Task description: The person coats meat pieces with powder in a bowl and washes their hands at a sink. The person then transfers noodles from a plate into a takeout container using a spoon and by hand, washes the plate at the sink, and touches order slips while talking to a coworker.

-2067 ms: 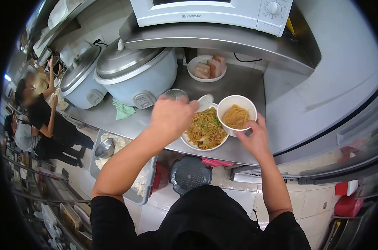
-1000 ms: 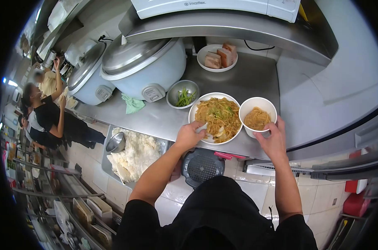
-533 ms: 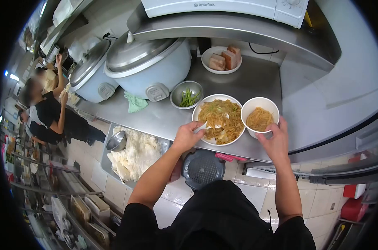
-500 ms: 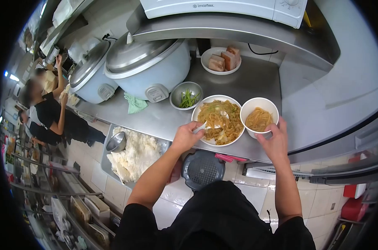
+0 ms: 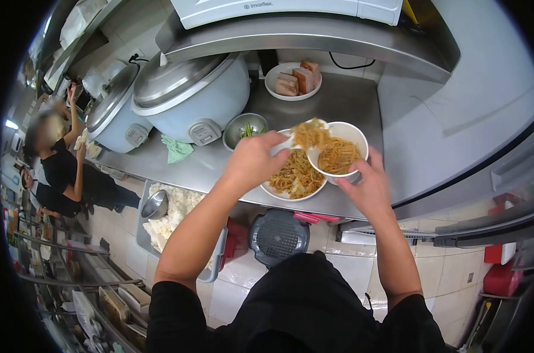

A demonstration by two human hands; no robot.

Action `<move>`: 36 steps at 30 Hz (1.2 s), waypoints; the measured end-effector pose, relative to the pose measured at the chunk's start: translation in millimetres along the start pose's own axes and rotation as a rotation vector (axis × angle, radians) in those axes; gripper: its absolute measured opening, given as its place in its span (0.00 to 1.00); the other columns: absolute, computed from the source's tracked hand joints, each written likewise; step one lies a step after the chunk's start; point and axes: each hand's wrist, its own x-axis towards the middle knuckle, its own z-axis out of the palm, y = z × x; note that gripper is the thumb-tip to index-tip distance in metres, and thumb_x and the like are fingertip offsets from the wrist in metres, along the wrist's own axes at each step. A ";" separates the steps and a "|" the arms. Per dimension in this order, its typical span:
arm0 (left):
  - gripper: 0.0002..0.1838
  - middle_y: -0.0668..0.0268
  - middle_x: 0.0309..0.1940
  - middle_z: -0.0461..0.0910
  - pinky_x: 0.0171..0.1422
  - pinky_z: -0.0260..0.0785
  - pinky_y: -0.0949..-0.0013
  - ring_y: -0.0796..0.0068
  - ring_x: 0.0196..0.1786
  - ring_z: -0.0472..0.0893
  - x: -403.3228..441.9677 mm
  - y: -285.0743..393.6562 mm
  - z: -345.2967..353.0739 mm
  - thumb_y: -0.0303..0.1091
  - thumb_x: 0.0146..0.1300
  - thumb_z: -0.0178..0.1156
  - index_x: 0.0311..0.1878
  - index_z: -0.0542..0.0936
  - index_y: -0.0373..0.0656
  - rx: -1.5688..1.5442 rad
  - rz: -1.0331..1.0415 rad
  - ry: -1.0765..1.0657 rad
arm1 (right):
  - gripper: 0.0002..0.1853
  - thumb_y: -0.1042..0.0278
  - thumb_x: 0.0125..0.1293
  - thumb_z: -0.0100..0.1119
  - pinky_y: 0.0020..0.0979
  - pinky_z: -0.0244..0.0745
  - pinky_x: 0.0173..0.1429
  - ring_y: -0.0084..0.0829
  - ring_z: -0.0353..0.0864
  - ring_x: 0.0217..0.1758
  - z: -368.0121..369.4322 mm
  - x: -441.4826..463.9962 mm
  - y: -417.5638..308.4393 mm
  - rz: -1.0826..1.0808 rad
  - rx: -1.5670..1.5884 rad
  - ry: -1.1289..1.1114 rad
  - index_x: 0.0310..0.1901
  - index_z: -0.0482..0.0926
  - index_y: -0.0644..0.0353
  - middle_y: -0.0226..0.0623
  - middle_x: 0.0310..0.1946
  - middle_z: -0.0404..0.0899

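The left hand (image 5: 252,163) gripped a spoon (image 5: 286,143) pointing rightward, its noodles (image 5: 311,135) raised by the left rim of the cup (image 5: 353,135), whose near right side the right hand (image 5: 367,187), held apart, clasped.

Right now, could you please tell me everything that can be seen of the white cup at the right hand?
The white cup is round, open at the top, with a plain, smooth wall that looks like paper or plastic. Brown noodles lie inside, below the rim. The right hand grips its lower right side. It is beside the noodle plate, partly overlapping it in this view. A loaded spoon, blurred, is by its left rim. I cannot tell whether its base touches the counter.
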 end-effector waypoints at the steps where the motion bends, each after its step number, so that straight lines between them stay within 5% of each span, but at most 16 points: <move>1: 0.14 0.60 0.33 0.84 0.40 0.73 0.64 0.62 0.35 0.84 6.8 7.9 3.8 0.34 0.56 0.65 0.46 0.83 0.43 0.092 0.139 0.037 | 0.17 0.67 0.47 0.77 0.43 0.71 0.62 0.54 0.70 0.63 0.4 0.5 -4.1 0.038 0.033 -0.027 0.33 0.77 0.62 0.54 0.63 0.67; 4: 0.14 0.67 0.32 0.81 0.41 0.69 0.62 0.64 0.36 0.84 19.6 31.8 15.2 0.32 0.54 0.61 0.46 0.82 0.51 0.552 0.371 -0.125 | 0.16 0.68 0.47 0.76 0.43 0.71 0.62 0.54 0.71 0.63 2.4 2.4 -6.6 -0.025 0.011 -0.017 0.32 0.77 0.61 0.54 0.63 0.67; 7: 0.08 0.69 0.29 0.80 0.45 0.66 0.61 0.71 0.33 0.84 17.2 33.1 -0.8 0.32 0.54 0.57 0.38 0.80 0.53 0.585 0.398 0.029 | 0.16 0.68 0.47 0.77 0.43 0.71 0.63 0.55 0.71 0.63 2.9 2.6 0.9 -0.055 -0.003 0.026 0.33 0.77 0.62 0.54 0.63 0.66; 11: 0.09 0.67 0.33 0.81 0.47 0.66 0.59 0.68 0.35 0.84 0.3 7.0 -30.7 0.32 0.57 0.56 0.40 0.80 0.53 0.702 0.204 -0.038 | 0.17 0.68 0.47 0.77 0.42 0.71 0.61 0.56 0.70 0.63 -0.2 -2.6 21.5 -0.031 -0.036 0.073 0.33 0.76 0.62 0.55 0.65 0.65; 16: 0.08 0.64 0.37 0.81 0.51 0.65 0.54 0.66 0.39 0.84 -19.7 -60.0 13.5 0.32 0.62 0.53 0.42 0.80 0.53 0.874 -0.030 -0.256 | 0.18 0.69 0.47 0.77 0.42 0.73 0.58 0.53 0.72 0.62 0.3 -10.6 43.4 0.104 0.016 0.059 0.32 0.75 0.61 0.54 0.65 0.64; 25: 0.16 0.54 0.38 0.85 0.47 0.76 0.51 0.52 0.43 0.84 -42.2 -99.2 53.5 0.43 0.60 0.58 0.51 0.81 0.52 0.243 -0.408 -0.307 | 0.18 0.66 0.46 0.78 0.43 0.72 0.62 0.57 0.71 0.63 12.5 -25.0 55.8 0.182 -0.106 0.008 0.33 0.76 0.61 0.62 0.64 0.63; 36: 0.20 0.52 0.38 0.85 0.50 0.76 0.59 0.55 0.41 0.85 -30.8 -92.8 77.8 0.44 0.56 0.62 0.51 0.84 0.50 -0.018 -0.391 -0.339 | 0.19 0.66 0.46 0.78 0.44 0.69 0.66 0.59 0.68 0.66 13.9 -19.3 51.7 0.165 -0.098 0.004 0.33 0.76 0.63 0.63 0.66 0.62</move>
